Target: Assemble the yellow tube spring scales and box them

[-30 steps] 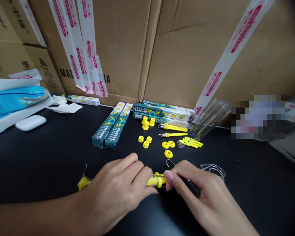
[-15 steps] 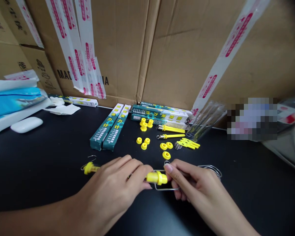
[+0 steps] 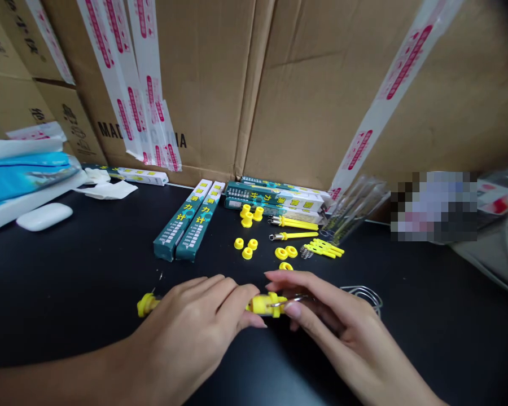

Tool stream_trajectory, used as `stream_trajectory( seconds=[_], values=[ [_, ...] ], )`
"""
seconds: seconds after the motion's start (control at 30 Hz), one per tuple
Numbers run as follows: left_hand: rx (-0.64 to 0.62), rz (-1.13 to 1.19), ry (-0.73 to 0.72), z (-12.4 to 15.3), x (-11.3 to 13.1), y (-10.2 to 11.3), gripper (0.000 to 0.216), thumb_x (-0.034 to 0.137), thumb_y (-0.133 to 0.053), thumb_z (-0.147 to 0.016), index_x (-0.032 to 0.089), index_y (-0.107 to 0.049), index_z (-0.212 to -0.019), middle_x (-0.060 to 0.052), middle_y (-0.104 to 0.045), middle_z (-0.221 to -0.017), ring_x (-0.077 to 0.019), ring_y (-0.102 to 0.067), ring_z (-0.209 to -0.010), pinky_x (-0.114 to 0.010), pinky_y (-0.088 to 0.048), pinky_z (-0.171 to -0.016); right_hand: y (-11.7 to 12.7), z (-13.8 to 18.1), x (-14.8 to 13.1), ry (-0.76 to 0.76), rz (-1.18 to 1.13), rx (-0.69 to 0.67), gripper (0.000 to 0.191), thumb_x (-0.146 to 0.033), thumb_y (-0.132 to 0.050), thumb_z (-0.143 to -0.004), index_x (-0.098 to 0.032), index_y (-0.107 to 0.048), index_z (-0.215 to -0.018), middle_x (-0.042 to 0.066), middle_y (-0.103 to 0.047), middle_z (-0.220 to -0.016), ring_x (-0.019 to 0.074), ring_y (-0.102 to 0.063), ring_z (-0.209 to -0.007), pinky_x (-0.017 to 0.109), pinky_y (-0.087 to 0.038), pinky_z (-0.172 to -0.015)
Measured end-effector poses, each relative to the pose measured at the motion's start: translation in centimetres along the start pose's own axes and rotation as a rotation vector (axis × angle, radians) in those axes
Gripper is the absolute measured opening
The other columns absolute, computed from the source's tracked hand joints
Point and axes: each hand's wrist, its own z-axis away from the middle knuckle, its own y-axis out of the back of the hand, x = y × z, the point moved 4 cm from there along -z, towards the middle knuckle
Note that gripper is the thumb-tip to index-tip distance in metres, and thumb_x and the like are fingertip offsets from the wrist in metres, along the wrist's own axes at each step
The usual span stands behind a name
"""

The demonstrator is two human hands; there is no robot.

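Observation:
My left hand (image 3: 198, 327) is wrapped round a long yellow-capped tube (image 3: 262, 305) lying across the black table (image 3: 68, 282); its far yellow end cap (image 3: 145, 304) sticks out to the left. My right hand (image 3: 330, 321) pinches a thin metal wire hook (image 3: 294, 298) at the tube's right yellow cap. Loose yellow caps (image 3: 246, 248) and yellow rings (image 3: 286, 253) lie just beyond my hands. Yellow rods with springs (image 3: 294, 224) lie further back.
Two green boxes (image 3: 188, 221) lie side by side, with more green and white boxes (image 3: 275, 198) behind. Clear tubes (image 3: 355, 208) lean at the right. Wire loops (image 3: 364, 294) lie right of my hand. Taped cardboard cartons (image 3: 313, 84) wall off the back. A white case (image 3: 44, 216) sits left.
The tube has been turned in my left hand, so its left cap and hook shifted. My right hand's fingers closed over the wire hook at the right cap, hiding most of the wire loop.

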Motion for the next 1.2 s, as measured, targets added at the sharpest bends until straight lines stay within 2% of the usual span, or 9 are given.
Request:
stream_trajectory(
  seconds=[0.1, 0.2, 0.4, 0.57, 0.63, 0.73, 0.9, 1.1, 1.2],
  values=[
    [-0.031, 0.035, 0.027, 0.0, -0.1, -0.1, 0.061, 0.035, -0.008, -0.108, 0.02, -0.065, -0.09, 0.001, -0.065, -0.069, -0.0167, -0.066, -0.058, -0.031, -0.047, -0.051, 0.6, 0.1, -0.9, 0.182, 0.17, 0.131, 0.019, -0.015, -0.061, -0.094, -0.028, -0.067, -0.107, -0.003, -0.073, -0.101, 0.0111, -0.07, -0.089, 0.016, -0.054, -0.082],
    [-0.06, -0.01, 0.03, 0.1, -0.1, -0.3, 0.057, 0.036, -0.014, -0.108, 0.02, -0.065, -0.091, 0.001, -0.066, -0.071, -0.0167, -0.066, -0.059, -0.03, -0.045, -0.049, 0.7, 0.2, -1.6, 0.309, 0.263, 0.179, 0.013, -0.011, -0.061, -0.093, -0.022, -0.067, -0.097, 0.0, -0.072, -0.091, 0.0117, -0.07, -0.084, 0.016, -0.053, -0.078],
    [-0.174, -0.059, 0.016, 0.3, 0.1, -0.4, 0.027, 0.043, -0.052, -0.099, 0.02, -0.068, -0.099, 0.001, -0.071, -0.082, -0.018, -0.07, -0.065, -0.028, -0.046, -0.048, 0.3, 0.9, -1.8, 0.367, 0.376, 0.133, 0.023, -0.004, -0.054, -0.095, -0.022, -0.065, -0.103, 0.001, -0.072, -0.089, 0.0134, -0.07, -0.077, 0.021, -0.055, -0.074],
    [-0.357, -0.018, 0.054, 0.0, 0.1, -0.6, 0.02, 0.036, -0.055, -0.099, 0.023, -0.07, -0.095, 0.002, -0.071, -0.077, -0.0204, -0.07, -0.063, -0.03, -0.049, -0.05, -0.2, 1.3, -2.1, 0.446, 0.425, 0.196, 0.028, 0.004, -0.05, -0.091, -0.019, -0.065, -0.096, 0.001, -0.073, -0.082, 0.0114, -0.069, -0.069, 0.021, -0.054, -0.07],
    [-0.388, 0.003, 0.067, 0.0, 0.1, -0.7, 0.019, 0.035, -0.056, -0.098, 0.023, -0.07, -0.094, 0.002, -0.071, -0.076, -0.0205, -0.071, -0.064, -0.031, -0.052, -0.053, -0.4, 1.3, -2.2, 0.47, 0.429, 0.211, 0.029, 0.006, -0.049, -0.089, -0.018, -0.066, -0.094, 0.001, -0.073, -0.08, 0.0107, -0.068, -0.068, 0.02, -0.054, -0.068],
    [-0.38, 0.037, 0.088, 0.1, -0.1, -1.0, 0.017, 0.036, -0.059, -0.097, 0.022, -0.069, -0.093, 0.001, -0.07, -0.076, -0.019, -0.07, -0.064, -0.028, -0.053, -0.056, -0.6, 0.9, -2.1, 0.433, 0.428, 0.212, 0.029, 0.005, -0.049, -0.089, -0.018, -0.067, -0.094, 0.001, -0.073, -0.08, 0.0097, -0.069, -0.068, 0.018, -0.053, -0.068],
    [-0.283, 0.117, 0.137, 0.2, -0.4, -0.8, 0.014, 0.034, -0.064, -0.094, 0.022, -0.069, -0.09, 0.003, -0.068, -0.072, -0.0155, -0.068, -0.058, -0.023, -0.047, -0.051, -0.1, 0.6, -1.9, 0.415, 0.353, 0.178, 0.026, 0.001, -0.051, -0.092, -0.02, -0.065, -0.093, 0.0, -0.073, -0.082, 0.0095, -0.069, -0.071, 0.018, -0.053, -0.068],
    [-0.256, 0.101, 0.106, 0.4, -0.1, -0.7, 0.01, 0.031, -0.063, -0.094, 0.023, -0.068, -0.092, 0.003, -0.069, -0.075, -0.0173, -0.068, -0.061, -0.026, -0.047, -0.052, 0.3, 1.6, -1.0, 0.53, 0.539, 0.054, 0.037, 0.0, -0.044, -0.096, -0.021, -0.058, -0.123, 0.006, -0.073, -0.101, 0.0159, -0.071, -0.086, 0.025, -0.056, -0.073],
    [-0.272, 0.162, 0.09, 0.4, -0.3, -0.8, 0.014, 0.027, -0.056, -0.099, 0.024, -0.069, -0.096, 0.003, -0.071, -0.081, -0.015, -0.069, -0.068, -0.023, -0.051, -0.059, 0.3, 1.8, -1.4, 0.541, 0.59, 0.001, 0.032, -0.007, -0.036, -0.102, -0.019, -0.055, -0.125, 0.008, -0.074, -0.102, 0.018, -0.072, -0.09, 0.024, -0.058, -0.07]
  ],
)
